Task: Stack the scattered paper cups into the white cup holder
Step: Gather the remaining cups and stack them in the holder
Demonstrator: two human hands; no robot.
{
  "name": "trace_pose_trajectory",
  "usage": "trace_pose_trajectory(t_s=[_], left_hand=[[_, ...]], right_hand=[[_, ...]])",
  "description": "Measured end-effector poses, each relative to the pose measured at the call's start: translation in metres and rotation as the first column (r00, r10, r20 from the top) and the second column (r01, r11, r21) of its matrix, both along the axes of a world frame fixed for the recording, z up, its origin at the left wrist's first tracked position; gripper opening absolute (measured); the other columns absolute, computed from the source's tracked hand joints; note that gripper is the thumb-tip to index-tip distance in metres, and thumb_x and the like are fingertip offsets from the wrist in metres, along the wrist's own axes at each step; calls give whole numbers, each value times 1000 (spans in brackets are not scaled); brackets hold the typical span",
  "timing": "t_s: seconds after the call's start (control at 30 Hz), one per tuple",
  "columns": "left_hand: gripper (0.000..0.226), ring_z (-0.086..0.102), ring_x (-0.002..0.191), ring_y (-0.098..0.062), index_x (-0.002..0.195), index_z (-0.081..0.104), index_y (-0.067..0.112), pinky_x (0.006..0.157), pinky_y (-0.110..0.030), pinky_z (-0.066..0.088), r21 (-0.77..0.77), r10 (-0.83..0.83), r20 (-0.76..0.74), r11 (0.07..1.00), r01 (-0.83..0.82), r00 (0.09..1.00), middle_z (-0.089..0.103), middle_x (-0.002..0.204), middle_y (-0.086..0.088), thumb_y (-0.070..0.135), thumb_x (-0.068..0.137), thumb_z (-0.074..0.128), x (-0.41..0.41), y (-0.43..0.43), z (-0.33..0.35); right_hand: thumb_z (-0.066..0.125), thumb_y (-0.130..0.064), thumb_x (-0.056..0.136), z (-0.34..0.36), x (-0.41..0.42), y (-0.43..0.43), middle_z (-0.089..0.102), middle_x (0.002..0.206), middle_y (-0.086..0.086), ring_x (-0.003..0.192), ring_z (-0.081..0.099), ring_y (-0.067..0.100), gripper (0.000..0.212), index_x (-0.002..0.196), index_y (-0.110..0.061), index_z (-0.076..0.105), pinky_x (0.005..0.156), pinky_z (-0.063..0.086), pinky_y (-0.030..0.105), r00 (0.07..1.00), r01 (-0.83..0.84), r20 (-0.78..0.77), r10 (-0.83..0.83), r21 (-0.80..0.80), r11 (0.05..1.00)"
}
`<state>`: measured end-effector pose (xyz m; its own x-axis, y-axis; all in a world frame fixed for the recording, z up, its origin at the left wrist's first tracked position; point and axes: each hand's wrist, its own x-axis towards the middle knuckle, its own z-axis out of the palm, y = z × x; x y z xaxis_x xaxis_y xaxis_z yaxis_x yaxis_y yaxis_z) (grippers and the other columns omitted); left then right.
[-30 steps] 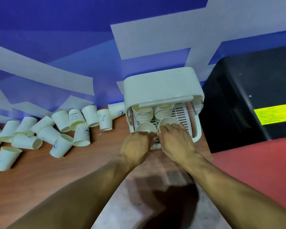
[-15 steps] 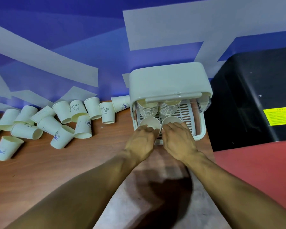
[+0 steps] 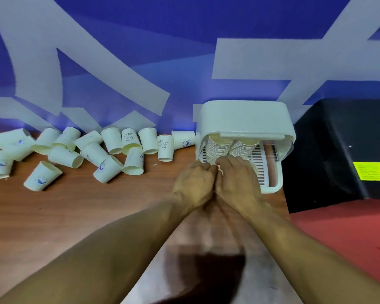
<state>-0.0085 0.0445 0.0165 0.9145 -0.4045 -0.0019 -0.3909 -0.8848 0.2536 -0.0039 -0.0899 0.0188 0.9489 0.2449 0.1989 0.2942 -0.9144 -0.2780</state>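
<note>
Both hands are curled at the holder's mouth: the left hand (image 3: 194,183) and right hand (image 3: 237,181) seem to press cups into the two stacks (image 3: 230,147), though what each grips is hidden. The white holder (image 3: 246,119) stands beyond. Next, reach left for the loose cups (image 3: 110,154) lying on the table (image 3: 75,216).

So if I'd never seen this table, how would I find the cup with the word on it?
Start at the white cup holder against the blue wall and run left along the row of loose cups. The HELLO cup is the fourth one from the holder, standing mouth-down. It alone shows that word, with a smiley beneath.
</note>
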Motion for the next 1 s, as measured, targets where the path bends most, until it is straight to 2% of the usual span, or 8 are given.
trace_pose_trajectory(t_s=[0.1, 0.17, 0.27, 0.4, 0.5, 0.63, 0.77, 1.0], left_hand=[[26, 59, 86, -35, 105, 60, 10, 68, -37, 42, -59, 61, -17, 996, -61, 998, 64, 96, -11, 20, 81, 55, -17, 33, 17], [17, 59, 82, -34, 97, 58, 13, 63, -36, 43, -65, 119, -26, 991, -120, 993, 64, 93, -9, 21, 84, 52, -30, 61, 25], [11, 61, 79, -29, 91, 59, 18, 61, -38, 48, -28, 212, 19, 977, -211, 977, 63, 89, -4, 22, 90, 48, -53, 109, 31], [24, 62, 89, -25, 109, 63, 23, 66, -34, 49, -13, 366, 49, 931, -366, 929, 65, 99, -1, 33, 95, 48, -84, 184, 35], [30, 61, 94, -24, 118, 62, 26, 68, -33, 47, -3, 487, 47, 873, -487, 872, 65, 105, 1, 37, 93, 50, -105, 246, 29], [33, 60, 103, -21, 122, 61, 27, 75, -32, 50, -64, 623, 0, 781, -622, 782, 64, 114, 5, 38, 93, 52, -125, 330, 19], [34, 60, 102, -21, 124, 61, 27, 78, -36, 51, -130, 717, -42, 687, -715, 696, 62, 117, 4, 38, 93, 54, -137, 411, 5], [29, 63, 96, -21, 118, 63, 25, 72, -31, 45, -182, 785, -150, 576, -797, 601, 58, 119, 3, 37, 93, 55, -126, 547, -29]], right_hand=[[44, -17, 72, 16, -12, 34, 60, 78, 7, 73, 55, 31, 21, 83, -11, 60, 67, 45, 38, 997, -75, -1, 75, 7, 997], [40, -21, 72, 23, -21, 60, 58, 78, 6, 72, 55, 29, 23, 82, -12, 58, 62, 43, 35, 989, -149, -1, 149, 18, 989], [47, -20, 76, 27, -34, 104, 58, 83, 3, 76, 56, 26, 17, 88, -15, 59, 61, 43, 34, 972, -236, -15, 236, 32, 971], [53, -23, 83, 30, -46, 175, 60, 92, -1, 87, 57, 22, 19, 100, -18, 61, 69, 44, 32, 930, -364, -42, 365, 35, 931], [57, -25, 85, 35, -56, 233, 61, 97, -1, 92, 57, 22, 23, 106, -18, 61, 70, 45, 32, 905, -419, -55, 421, 49, 907], [54, -27, 89, 33, -66, 309, 59, 100, -1, 94, 56, 21, 21, 106, -18, 61, 69, 41, 30, 881, -465, -77, 466, 37, 885], [50, -31, 91, 22, -70, 387, 57, 106, -1, 99, 54, 20, 26, 112, -17, 58, 76, 44, 31, 846, -513, -156, 509, 20, 858], [54, -36, 89, -8, -51, 506, 57, 114, 2, 105, 54, 21, 32, 116, -18, 57, 82, 47, 34, 871, -411, -292, 395, 8, 912]])
